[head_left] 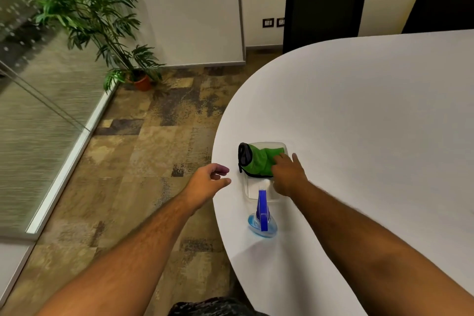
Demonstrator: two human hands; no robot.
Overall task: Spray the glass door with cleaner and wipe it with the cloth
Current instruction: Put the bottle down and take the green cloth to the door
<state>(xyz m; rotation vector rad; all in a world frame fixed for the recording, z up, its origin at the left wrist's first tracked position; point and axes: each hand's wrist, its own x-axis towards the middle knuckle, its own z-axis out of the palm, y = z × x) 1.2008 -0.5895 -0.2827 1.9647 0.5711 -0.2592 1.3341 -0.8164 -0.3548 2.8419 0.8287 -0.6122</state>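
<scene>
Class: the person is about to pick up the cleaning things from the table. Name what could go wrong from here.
1. The spray bottle stands near the white table's edge, close under the right hand's forearm; it might get knocked off.
2. The hand is on the green cloth in the clear tray; lifting could drag the tray.

White oval table (372,115), clear tray (252,191) near its left edge, blue spray bottle (262,220) upright just in front of the tray, patterned carpet floor (159,151), potted plant (142,82) on it
</scene>
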